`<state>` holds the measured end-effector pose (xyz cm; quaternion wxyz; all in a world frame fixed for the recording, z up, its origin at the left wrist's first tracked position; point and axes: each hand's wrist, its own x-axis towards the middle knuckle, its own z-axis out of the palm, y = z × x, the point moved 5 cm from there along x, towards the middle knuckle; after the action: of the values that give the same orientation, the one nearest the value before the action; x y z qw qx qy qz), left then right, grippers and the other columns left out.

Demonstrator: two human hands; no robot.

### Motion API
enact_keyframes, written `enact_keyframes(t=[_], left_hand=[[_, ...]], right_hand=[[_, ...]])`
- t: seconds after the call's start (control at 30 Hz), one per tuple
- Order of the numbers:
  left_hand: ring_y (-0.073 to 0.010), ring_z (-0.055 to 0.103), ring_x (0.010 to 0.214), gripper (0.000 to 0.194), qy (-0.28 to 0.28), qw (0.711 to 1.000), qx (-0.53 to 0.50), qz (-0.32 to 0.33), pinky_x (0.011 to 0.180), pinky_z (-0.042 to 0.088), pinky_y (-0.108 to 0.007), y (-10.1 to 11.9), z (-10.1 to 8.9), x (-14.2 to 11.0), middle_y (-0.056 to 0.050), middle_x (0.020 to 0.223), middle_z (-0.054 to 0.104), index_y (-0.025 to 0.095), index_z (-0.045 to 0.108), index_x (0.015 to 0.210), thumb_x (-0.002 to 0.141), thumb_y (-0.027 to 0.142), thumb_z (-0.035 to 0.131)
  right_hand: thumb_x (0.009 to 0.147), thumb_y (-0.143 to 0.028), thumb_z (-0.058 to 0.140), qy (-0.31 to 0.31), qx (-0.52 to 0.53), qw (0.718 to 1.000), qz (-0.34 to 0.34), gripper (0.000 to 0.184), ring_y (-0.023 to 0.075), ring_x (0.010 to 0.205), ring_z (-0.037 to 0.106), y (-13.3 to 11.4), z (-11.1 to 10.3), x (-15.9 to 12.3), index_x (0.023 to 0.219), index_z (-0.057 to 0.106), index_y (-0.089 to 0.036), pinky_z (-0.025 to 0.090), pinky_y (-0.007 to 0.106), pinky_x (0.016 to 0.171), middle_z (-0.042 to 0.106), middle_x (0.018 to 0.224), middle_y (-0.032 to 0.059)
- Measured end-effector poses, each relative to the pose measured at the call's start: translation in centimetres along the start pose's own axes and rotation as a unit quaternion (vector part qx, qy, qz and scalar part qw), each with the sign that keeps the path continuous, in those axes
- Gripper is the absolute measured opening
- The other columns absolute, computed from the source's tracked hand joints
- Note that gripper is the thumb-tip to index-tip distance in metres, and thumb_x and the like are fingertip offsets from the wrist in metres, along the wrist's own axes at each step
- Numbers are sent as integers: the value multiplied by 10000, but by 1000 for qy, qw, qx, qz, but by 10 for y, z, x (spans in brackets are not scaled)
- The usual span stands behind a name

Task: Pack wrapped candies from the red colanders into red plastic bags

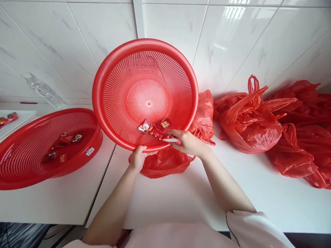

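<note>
A large round red plastic basket with a mesh wall is tilted so its open side faces me. My left hand grips its near rim, thumb over the edge. Small red snack packets lie low inside it. My right hand reaches over the near-right rim, its fingers closed on a red packet with a pale strip showing under them. Part of that packet is hidden by the fingers. Beneath the basket, a red plastic bag rests on the white table.
To the left, a second red basket holds several packets. A clear plastic bottle lies by the tiled wall, near a white tray. Filled red plastic bags crowd the right side. A seam splits the white tabletop.
</note>
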<state>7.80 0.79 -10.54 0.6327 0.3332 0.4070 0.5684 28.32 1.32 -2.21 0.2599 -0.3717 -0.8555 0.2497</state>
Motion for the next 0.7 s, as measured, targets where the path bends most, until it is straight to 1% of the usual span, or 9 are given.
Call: enact_keyframes(t=[0.07, 0.13, 0.27, 0.33, 0.4, 0.47, 0.53, 0.63, 0.7], left_hand=[[-313, 631, 1068, 259, 12, 1000, -7, 4, 849, 583, -504, 3, -2, 2, -72, 1026, 694, 144, 653, 950, 709, 217, 593], [-311, 631, 1066, 217, 16, 1000, -12, 10, 858, 575, -510, 6, -4, 4, -71, 979, 699, 139, 652, 898, 704, 218, 594], [-295, 625, 1084, 203, 11, 999, -29, 27, 885, 558, -508, 10, -8, 8, -54, 992, 699, 164, 650, 906, 726, 221, 576], [-288, 620, 1095, 200, 5, 999, -37, 33, 892, 552, -506, 11, -9, 9, -59, 1019, 697, 167, 649, 915, 748, 226, 556], [-288, 611, 1112, 190, 5, 998, -45, 36, 899, 547, -505, 12, -11, 10, -65, 1019, 698, 165, 647, 909, 761, 225, 544], [-296, 604, 1128, 170, 10, 998, -53, 36, 900, 544, -509, 12, -12, 10, -69, 991, 703, 159, 644, 883, 759, 220, 544], [-310, 603, 1133, 155, 9, 998, -55, 29, 899, 541, -518, 11, -12, 10, -80, 970, 708, 148, 641, 845, 747, 229, 553], [-328, 619, 1100, 156, 7, 999, -49, 11, 897, 538, -529, 11, -9, 8, -97, 949, 715, 129, 644, 799, 712, 245, 585], [-335, 632, 1071, 165, 5, 999, -39, -5, 885, 544, -528, 10, -5, 4, -100, 913, 719, 121, 652, 789, 693, 246, 604]], right_hand=[[932, -296, 533, 27, 12, 999, 25, 394, 179, 808, 679, -1, -8, -2, 1312, 534, -191, 521, 288, 757, 716, 980, 62], [946, -336, 524, 17, 23, 999, 31, 382, 164, 743, 669, -3, -11, -3, 1302, 563, -202, 516, 278, 721, 726, 924, 42], [918, -295, 569, -78, 48, 996, 16, 396, 159, 828, 680, -8, -5, -5, 1313, 585, -272, 523, 277, 785, 732, 1033, 7], [879, -312, 622, -123, 43, 991, 43, 398, 173, 839, 689, -6, 2, -5, 1276, 622, -283, 533, 286, 789, 742, 1002, 2], [852, -353, 655, -140, 42, 986, 77, 413, 186, 842, 696, -3, 8, -5, 1258, 636, -278, 543, 295, 787, 745, 998, 13], [858, -405, 650, -125, 53, 988, 76, 439, 197, 882, 699, -5, 10, -4, 1266, 628, -245, 547, 305, 808, 734, 1059, 44], [897, -424, 601, -82, 55, 995, 35, 415, 202, 943, 692, -9, 7, -2, 1252, 626, -209, 545, 315, 839, 709, 1129, 73], [950, -362, 530, -5, 24, 999, -35, 307, 190, 986, 671, -15, -1, -1, 1185, 639, -197, 537, 328, 873, 695, 1126, 73], [958, -295, 507, 37, -21, 998, -50, 285, 195, 1045, 647, -14, -4, 0, 1194, 620, -181, 525, 345, 918, 672, 1165, 89]])
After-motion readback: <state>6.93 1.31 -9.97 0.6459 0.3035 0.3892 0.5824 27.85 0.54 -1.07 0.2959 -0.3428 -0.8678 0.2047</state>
